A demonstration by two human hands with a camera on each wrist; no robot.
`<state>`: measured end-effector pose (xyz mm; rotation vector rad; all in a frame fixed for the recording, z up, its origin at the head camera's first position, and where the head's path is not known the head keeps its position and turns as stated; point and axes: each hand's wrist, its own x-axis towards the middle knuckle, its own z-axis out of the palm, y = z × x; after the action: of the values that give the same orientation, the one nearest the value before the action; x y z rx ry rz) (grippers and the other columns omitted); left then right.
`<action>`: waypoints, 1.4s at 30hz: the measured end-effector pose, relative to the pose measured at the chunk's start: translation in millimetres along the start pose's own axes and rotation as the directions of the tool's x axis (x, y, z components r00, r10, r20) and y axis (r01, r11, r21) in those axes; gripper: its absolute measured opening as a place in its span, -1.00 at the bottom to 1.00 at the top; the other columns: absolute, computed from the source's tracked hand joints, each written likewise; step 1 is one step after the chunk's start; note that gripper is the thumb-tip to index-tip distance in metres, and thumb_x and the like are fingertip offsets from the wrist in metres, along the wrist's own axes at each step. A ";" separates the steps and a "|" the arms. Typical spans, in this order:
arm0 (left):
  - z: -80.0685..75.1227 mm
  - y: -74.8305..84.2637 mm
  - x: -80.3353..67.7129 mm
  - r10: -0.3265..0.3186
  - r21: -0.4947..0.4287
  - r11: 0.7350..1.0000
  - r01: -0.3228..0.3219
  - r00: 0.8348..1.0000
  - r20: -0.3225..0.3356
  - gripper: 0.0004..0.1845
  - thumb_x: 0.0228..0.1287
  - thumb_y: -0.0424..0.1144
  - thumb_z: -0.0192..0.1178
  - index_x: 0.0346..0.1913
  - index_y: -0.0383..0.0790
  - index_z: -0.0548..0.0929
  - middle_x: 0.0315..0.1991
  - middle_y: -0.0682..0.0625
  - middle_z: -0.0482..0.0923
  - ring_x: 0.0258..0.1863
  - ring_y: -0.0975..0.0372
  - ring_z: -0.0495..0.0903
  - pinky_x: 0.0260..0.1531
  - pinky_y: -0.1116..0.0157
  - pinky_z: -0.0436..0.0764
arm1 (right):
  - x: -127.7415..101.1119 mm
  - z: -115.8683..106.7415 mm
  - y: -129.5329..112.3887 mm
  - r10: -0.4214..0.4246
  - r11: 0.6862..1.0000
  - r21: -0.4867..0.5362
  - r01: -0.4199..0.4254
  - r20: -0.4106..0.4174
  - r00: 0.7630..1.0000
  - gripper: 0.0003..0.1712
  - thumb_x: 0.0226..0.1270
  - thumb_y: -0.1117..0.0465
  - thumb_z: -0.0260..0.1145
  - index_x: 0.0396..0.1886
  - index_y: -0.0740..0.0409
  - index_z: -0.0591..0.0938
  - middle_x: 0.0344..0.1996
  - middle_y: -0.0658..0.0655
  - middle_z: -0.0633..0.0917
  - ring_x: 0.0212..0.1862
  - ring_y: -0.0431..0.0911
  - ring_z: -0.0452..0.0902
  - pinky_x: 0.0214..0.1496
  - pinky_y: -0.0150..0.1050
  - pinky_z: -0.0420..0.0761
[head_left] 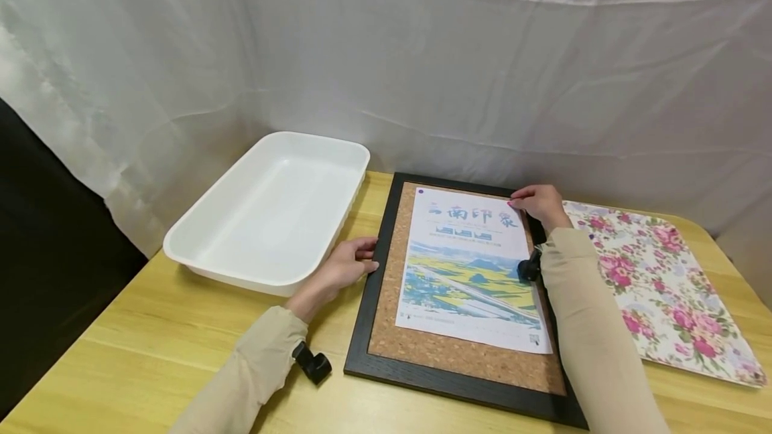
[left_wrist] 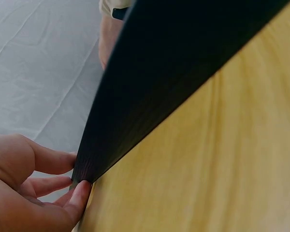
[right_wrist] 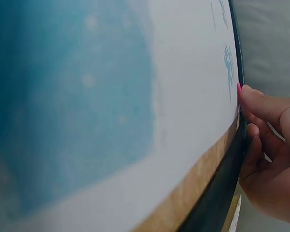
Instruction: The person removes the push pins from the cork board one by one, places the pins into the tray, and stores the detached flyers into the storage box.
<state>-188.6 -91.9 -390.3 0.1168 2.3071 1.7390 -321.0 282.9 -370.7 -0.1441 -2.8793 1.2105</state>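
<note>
A cork board [head_left: 386, 333] in a black frame lies on the table, with a printed landscape poster [head_left: 467, 266] on its cork. At the poster's top right corner, my right hand [head_left: 541, 203] pinches a pink push pin [right_wrist: 239, 90] between thumb and finger. The pin's tip is hidden. A purple push pin [head_left: 421, 191] sits in the top left corner of the sheet. My left hand [head_left: 345, 263] grips the frame's left edge. Its thumb and fingertips meet the black frame [left_wrist: 150, 72] in the left wrist view.
An upright white tray [head_left: 265, 283] stands to the left of the board, behind my left forearm. To the right lies a flat floral panel [head_left: 651, 273], partly behind my right arm, with a small purple pin [head_left: 592, 236] near its left edge. A grey curtain [head_left: 422, 52] hangs behind.
</note>
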 end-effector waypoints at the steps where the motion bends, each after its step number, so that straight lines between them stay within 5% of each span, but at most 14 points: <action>1: -0.1 0.0 0.1 0.001 0.001 1.000 -0.001 1.000 0.000 -0.43 0.30 -0.55 0.12 0.37 -0.45 0.32 0.19 -0.27 0.46 0.15 -0.03 0.44 0.01 0.18 0.52 | 0.0 0.2 -0.4 -0.004 1.000 -0.010 0.004 -0.005 1.000 -0.68 0.35 0.25 0.30 -0.06 0.44 0.63 -0.06 0.40 0.59 -0.03 0.20 0.42 0.05 0.07 0.43; 5: -0.9 1.2 -1.4 0.010 0.011 1.000 -0.010 1.000 -0.002 -0.44 0.30 -0.55 0.12 0.36 -0.47 0.32 0.20 -0.29 0.45 0.16 -0.04 0.45 0.01 0.16 0.52 | 1.2 1.9 -2.2 -0.005 0.999 -0.051 0.004 -0.025 1.000 -0.74 0.31 0.27 0.33 -0.12 0.40 0.67 -0.17 0.33 0.64 -0.14 0.13 0.46 -0.11 -0.05 0.48; 14: -1.5 2.5 -1.4 0.006 0.005 1.000 -0.006 1.000 -0.006 -0.43 0.30 -0.56 0.12 0.37 -0.45 0.31 0.16 -0.28 0.47 0.14 -0.03 0.45 0.02 0.16 0.52 | 0.1 1.7 -9.1 -0.023 0.992 -0.125 0.023 0.000 1.000 -0.77 0.32 0.29 0.30 -0.13 0.36 0.71 -0.08 0.37 0.62 -0.12 0.15 0.43 -0.11 -0.03 0.48; 42: 1.2 -0.8 -1.1 0.003 0.022 1.000 -0.003 1.000 -0.025 -0.44 0.29 -0.55 0.14 0.36 -0.43 0.34 0.13 -0.25 0.49 0.13 -0.01 0.46 0.00 0.17 0.53 | -1.1 4.7 -8.2 -0.003 0.991 -0.132 0.003 0.003 1.000 -0.80 0.36 0.26 0.25 -0.21 0.35 0.67 -0.20 0.30 0.61 -0.25 0.09 0.44 -0.22 -0.10 0.48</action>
<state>-187.2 -91.2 -391.3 0.1031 2.3455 1.7262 -320.8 273.7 -368.1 -0.1395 -2.9602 1.0200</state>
